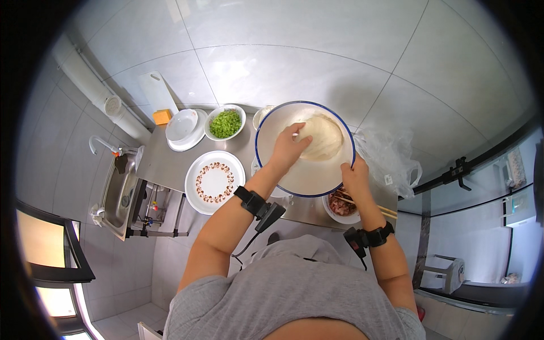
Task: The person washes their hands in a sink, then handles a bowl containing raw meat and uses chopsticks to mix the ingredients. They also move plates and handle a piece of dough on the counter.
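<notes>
A large white enamel basin [272,170] with a blue rim is tilted before me over the counter. Inside it lies a smooth, pale lump of dough [323,138]. My left hand [293,144] reaches into the basin at the dough's left side, fingers curved and thumb apart; whether the fingertips press on the dough is hard to tell. At the basin's right, my right hand [356,172] grips the rim. Below that hand stands a bowl of minced meat [341,204], partly covered by the basin, with wooden chopsticks [384,211] laid across it.
A steel counter [165,163] carries a patterned plate [214,182], a bowl of chopped greens [225,124] and a white bowl stacked on a plate [182,125]. A cutting board [157,91] leans on the wall near an orange block [162,117]. Right is a plastic bag [389,157]; left, a sink [119,199].
</notes>
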`<state>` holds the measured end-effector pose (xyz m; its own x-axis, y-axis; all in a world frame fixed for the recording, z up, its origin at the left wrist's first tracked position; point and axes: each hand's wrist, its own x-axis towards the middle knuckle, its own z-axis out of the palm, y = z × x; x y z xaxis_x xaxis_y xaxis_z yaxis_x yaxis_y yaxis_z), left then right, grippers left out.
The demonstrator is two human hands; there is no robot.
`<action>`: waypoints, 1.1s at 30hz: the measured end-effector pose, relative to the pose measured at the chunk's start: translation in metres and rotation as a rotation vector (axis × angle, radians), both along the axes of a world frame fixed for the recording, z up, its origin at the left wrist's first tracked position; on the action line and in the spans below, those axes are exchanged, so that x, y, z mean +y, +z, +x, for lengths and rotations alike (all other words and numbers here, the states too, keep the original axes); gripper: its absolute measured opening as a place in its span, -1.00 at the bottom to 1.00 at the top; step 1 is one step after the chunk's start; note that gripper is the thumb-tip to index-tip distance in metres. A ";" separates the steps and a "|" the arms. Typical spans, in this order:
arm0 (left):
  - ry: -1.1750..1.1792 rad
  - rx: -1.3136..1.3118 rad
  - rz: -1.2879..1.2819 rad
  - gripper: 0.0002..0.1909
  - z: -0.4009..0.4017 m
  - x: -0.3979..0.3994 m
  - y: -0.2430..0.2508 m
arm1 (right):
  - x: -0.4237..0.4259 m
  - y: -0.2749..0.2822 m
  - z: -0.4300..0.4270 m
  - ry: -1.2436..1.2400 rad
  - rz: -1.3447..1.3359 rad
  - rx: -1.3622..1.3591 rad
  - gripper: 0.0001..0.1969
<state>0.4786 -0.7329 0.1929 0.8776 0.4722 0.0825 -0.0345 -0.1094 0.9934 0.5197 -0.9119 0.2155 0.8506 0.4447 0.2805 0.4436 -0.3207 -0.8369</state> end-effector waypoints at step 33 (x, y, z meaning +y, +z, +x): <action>-0.215 -0.157 0.589 -0.66 -0.020 -0.023 -0.007 | -0.004 0.000 0.024 -0.003 0.020 -0.039 -0.57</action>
<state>0.4584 -0.7554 0.1862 0.9040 0.1235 0.4093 -0.2567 -0.6089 0.7506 0.5439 -0.9161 0.2155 0.8400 0.4365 0.3224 0.4753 -0.3052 -0.8252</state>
